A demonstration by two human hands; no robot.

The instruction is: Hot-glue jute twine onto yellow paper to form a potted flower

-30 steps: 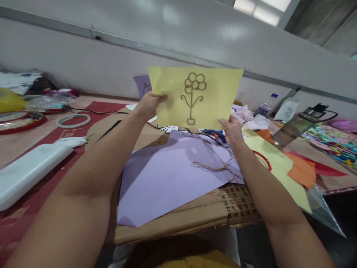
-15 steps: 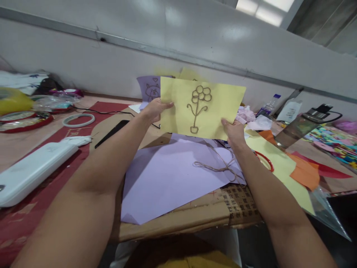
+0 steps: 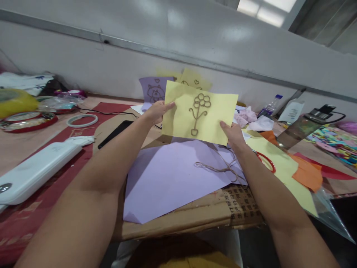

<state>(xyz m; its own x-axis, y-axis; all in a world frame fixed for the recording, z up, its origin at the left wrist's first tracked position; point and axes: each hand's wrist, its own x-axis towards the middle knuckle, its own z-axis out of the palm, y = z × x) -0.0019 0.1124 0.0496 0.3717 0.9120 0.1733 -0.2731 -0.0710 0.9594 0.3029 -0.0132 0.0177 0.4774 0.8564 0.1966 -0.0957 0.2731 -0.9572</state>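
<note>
A yellow sheet (image 3: 214,111) with a potted flower outlined in brown cord is held up by its two side edges. My left hand (image 3: 159,111) grips its left edge, thumb on the front. At the lower right edge, my right hand (image 3: 233,133) pinches it the same way; the fingers behind are hidden. Below lies a large purple sheet (image 3: 170,178) on cardboard, with a loose loop of brown twine (image 3: 214,168) on its right part. Behind the held sheet, a purple sheet with a cat-like figure (image 3: 154,89) and another yellow sheet (image 3: 192,77) lean by the wall.
On the left are a white device (image 3: 41,171), a black flat object (image 3: 115,134) and a tape ring (image 3: 82,120). To the right are a tilted bottle (image 3: 299,128), orange pieces (image 3: 308,173), a red hoop (image 3: 266,162) and colourful scraps (image 3: 337,143).
The held yellow sheet has tilted and dropped slightly, showing more of the drawings behind it. Both hands still grip it. The whole view has shifted a little.
</note>
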